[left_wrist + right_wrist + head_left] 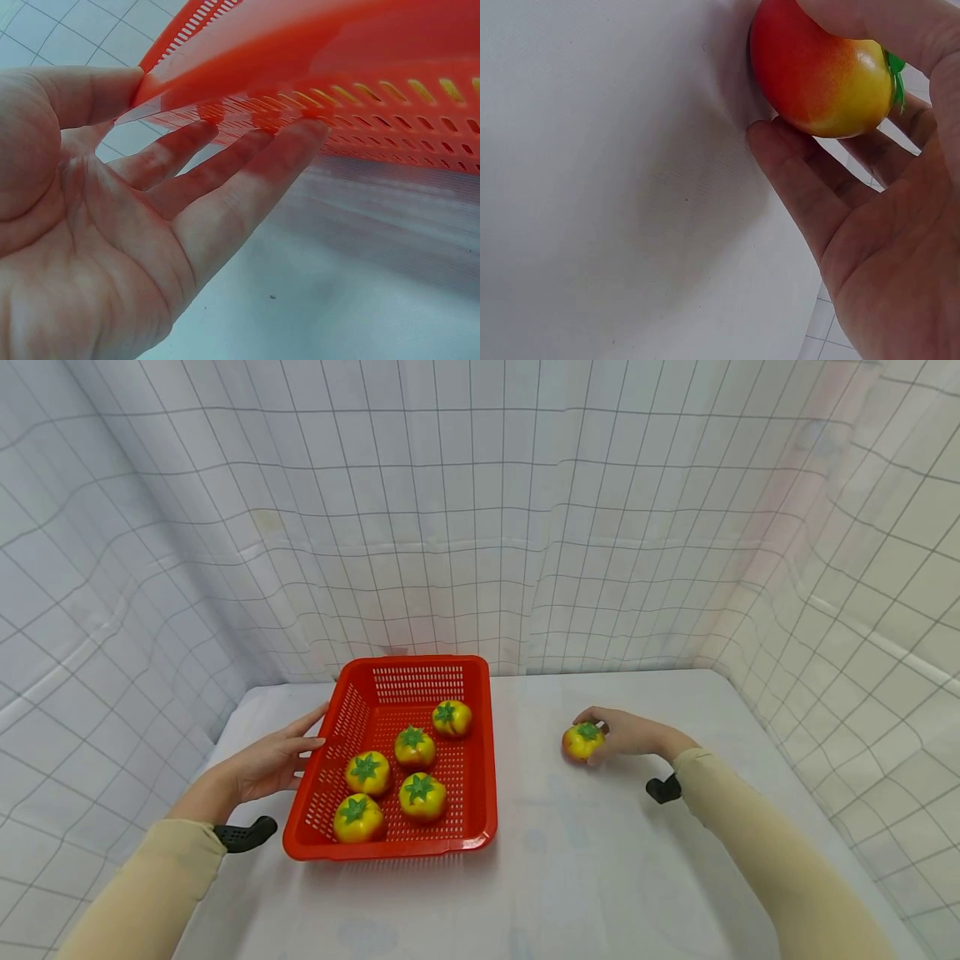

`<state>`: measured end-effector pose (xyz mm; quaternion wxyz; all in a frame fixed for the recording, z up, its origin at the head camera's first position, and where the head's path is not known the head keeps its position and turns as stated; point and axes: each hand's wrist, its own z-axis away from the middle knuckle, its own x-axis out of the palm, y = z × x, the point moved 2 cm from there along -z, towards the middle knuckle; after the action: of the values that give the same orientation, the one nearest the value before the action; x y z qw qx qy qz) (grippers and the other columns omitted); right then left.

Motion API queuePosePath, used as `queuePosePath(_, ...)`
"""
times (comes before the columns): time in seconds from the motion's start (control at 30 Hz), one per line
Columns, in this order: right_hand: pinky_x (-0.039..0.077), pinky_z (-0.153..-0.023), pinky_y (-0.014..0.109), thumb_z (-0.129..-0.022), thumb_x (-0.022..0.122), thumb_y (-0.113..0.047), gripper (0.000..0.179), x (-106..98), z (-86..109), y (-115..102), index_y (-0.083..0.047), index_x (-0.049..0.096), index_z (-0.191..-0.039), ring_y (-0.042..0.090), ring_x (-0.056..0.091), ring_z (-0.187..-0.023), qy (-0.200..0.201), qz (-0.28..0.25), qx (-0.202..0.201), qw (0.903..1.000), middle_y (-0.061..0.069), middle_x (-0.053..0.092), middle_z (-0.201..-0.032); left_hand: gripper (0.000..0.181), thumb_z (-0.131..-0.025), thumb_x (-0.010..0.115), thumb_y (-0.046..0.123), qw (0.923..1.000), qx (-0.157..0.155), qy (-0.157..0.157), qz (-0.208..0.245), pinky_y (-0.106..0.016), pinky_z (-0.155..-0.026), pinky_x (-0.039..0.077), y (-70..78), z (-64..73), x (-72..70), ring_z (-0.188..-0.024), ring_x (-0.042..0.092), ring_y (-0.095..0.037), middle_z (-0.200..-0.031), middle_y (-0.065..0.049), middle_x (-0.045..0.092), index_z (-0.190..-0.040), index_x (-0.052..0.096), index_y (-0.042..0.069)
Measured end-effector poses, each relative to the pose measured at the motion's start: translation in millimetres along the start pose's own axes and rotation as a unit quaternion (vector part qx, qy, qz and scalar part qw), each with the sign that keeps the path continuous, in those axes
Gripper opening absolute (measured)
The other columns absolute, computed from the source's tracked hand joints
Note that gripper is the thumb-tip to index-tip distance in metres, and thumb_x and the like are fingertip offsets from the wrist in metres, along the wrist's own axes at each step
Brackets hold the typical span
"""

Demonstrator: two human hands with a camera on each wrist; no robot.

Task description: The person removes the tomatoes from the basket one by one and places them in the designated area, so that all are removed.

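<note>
A red plastic basket [491,777] with slotted walls stands on the left part of the table. Several yellow-red tomatoes with green star-shaped tops, such as the front one [423,798], lie inside it. My left hand [266,767] holds the basket's left side, its thumb at the rim and its fingers [247,184] against the outer wall below. To the right of the basket, my right hand [633,735] grips a single tomato [821,75] between thumb and fingers. That tomato is at the table surface; whether it touches cannot be told.
The white table [570,877] ends at a back edge just behind the basket. White grid-patterned curtains [510,527] hang behind it and along both sides. A black wrist mount [663,789] sticks out from each sleeve.
</note>
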<state>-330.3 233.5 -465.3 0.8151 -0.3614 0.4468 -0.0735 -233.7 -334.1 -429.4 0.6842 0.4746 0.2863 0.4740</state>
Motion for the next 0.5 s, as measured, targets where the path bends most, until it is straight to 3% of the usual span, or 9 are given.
queuePosePath(0.5, 0.039, -0.11, 0.055, -0.085, 0.083, -0.029, 0.078, -0.5, 0.6, -0.1, -0.018, 0.044, -0.152, 0.035, 0.046, -0.129, -0.005, -0.007, 0.004, 1.0, 0.01, 0.044, -0.151, 0.074, -0.111, 0.045, 0.027, 1.0, 0.001, 0.0, -0.003, -0.053, -0.095, 0.054, 0.3, 0.3, 0.2, -0.122, 0.06, -0.031, -0.166, -0.025, 0.012, -0.164, -0.006, 0.037)
